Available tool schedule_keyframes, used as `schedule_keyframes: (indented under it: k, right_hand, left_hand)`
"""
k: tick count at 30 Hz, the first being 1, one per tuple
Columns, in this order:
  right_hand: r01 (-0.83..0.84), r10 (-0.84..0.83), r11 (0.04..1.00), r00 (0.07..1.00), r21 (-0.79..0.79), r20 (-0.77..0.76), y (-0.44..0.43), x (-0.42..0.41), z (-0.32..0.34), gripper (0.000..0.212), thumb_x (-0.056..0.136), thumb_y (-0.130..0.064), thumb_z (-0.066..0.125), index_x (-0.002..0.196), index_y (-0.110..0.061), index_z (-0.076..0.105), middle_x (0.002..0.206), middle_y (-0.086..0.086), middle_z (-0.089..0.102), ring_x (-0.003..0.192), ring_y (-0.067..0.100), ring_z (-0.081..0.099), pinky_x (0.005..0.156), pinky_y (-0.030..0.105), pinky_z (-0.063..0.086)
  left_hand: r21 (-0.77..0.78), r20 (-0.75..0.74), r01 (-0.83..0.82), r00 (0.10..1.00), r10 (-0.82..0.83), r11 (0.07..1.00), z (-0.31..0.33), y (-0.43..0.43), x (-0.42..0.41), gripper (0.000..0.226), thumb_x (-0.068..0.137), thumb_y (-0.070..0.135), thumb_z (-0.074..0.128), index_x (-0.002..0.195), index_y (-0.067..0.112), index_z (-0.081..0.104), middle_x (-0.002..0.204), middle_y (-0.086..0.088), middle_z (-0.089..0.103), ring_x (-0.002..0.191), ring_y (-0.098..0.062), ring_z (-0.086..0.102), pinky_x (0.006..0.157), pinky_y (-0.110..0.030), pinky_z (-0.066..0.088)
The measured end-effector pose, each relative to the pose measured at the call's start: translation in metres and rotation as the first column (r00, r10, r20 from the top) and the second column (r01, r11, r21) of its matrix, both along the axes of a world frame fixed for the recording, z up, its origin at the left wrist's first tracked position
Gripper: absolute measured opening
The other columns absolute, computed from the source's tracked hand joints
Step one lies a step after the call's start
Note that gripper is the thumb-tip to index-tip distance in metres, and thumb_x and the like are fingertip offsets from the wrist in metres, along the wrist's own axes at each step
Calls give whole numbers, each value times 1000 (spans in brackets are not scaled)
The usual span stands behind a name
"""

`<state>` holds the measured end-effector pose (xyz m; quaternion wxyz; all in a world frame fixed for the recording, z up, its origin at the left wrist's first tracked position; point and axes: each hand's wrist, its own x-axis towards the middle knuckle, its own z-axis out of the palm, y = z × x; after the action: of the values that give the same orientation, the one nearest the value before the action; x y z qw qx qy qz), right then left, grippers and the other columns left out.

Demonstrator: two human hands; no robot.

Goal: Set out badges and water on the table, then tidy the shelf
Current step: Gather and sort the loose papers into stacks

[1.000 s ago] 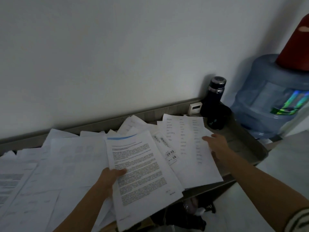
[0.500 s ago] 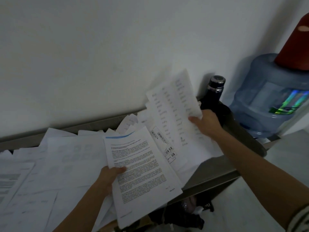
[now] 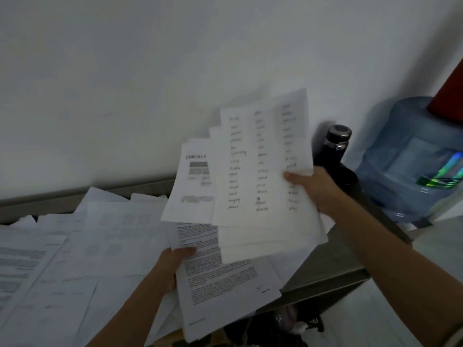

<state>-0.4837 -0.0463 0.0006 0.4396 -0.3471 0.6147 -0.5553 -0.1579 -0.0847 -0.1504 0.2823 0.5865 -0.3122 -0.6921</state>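
over shelf (image 3: pixel 325 269) — right hand (image 3: pixel 316 189) lifts papers (image 3: pixel 260 171), long axis upright.

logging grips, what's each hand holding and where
Right hand pinches the handwritten sheets at their right edge. Left hand grips the printed page at its left edge.

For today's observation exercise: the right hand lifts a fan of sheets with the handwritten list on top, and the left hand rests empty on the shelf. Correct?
Not quite. In the head view the left hand grips a printed page; the right hand does lift the handwritten list.
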Motion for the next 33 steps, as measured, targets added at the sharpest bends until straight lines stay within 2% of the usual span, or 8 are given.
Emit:
schedule_keyframes:
  k: [5, 9, 13, 16, 20, 23, 29, 33]
  right_hand:
    - [-7, -44, 967, 980, 253, 195, 13, 21, -76, 30, 83, -11, 73, 111, -4, 67, 107, 16, 72, 90, 33, 71, 72, 44, 59]
    - [-29, -43, 956, 970, 291, 240, 27, 24, -101, 31, 84, -14, 73, 112, -5, 66, 99, 13, 75, 87, 33, 73, 71, 47, 59]
    - [-57, -23, 963, 957, 264, 290, 32, 24, -104, 33, 85, -16, 72, 116, -7, 64, 104, 16, 73, 93, 37, 71, 80, 55, 56]
    - [-83, -16, 961, 936, 264, 353, 35, 23, -103, 35, 85, -18, 70, 118, -8, 63, 108, 17, 72, 96, 37, 70, 78, 54, 56]
    - [-105, 2, 972, 899, 211, 439, 38, 16, -100, 40, 84, -22, 67, 123, -10, 62, 115, 16, 70, 104, 37, 67, 85, 55, 55]
    - [-104, 7, 974, 901, 201, 434, 38, 11, -98, 38, 86, -22, 66, 122, -10, 62, 116, 16, 70, 104, 38, 67, 87, 56, 54]
    - [-97, -8, 961, 926, 260, 377, 36, 7, -101, 43, 80, -19, 71, 121, -8, 63, 111, 17, 71, 100, 40, 68, 86, 57, 53]
    - [-178, 46, 919, 935, 352, 352, 40, 16, -112, 34, 86, -14, 70, 118, -4, 64, 110, 19, 71, 101, 41, 67, 90, 58, 52]
  left_hand:
    - [-232, 74, -206, 971, 228, 951, -2, 10, -3, 21, 91, 18, 62, 110, 9, 63, 107, -11, 68, 91, -24, 64, 80, -37, 54]
    - [-371, 46, -314, 934, 355, 874, 18, 20, -13, 43, 98, 46, 43, 114, 10, 61, 110, -4, 64, 96, -20, 59, 90, -36, 47]
    - [-480, 7, -250, 957, 289, 841, 46, 31, -29, 20, 97, 28, 54, 112, 17, 61, 101, 2, 68, 93, -16, 65, 76, -25, 50]
    - [-563, 22, -207, 964, 265, 800, 65, 30, -31, 21, 97, 17, 53, 116, 12, 62, 103, -1, 70, 96, -20, 67, 80, -34, 55]
    - [-505, -227, -320, 945, 234, 802, 106, 10, -26, 17, 98, 11, 51, 105, 18, 64, 104, -1, 71, 90, -15, 70, 77, -32, 57]
    - [-365, -408, -415, 876, 258, 833, 123, -7, -18, 22, 98, 5, 48, 115, 12, 60, 109, -2, 69, 94, -16, 68, 75, -30, 58]
    - [-182, -393, -321, 890, 231, 929, 93, -11, -4, 34, 97, 11, 49, 132, 11, 53, 115, -7, 68, 94, -22, 67, 64, -35, 60]
    - [-140, -325, -286, 917, 229, 948, 77, 7, -16, 25, 98, 8, 47, 122, 8, 55, 115, -11, 66, 97, -28, 65, 77, -44, 54]
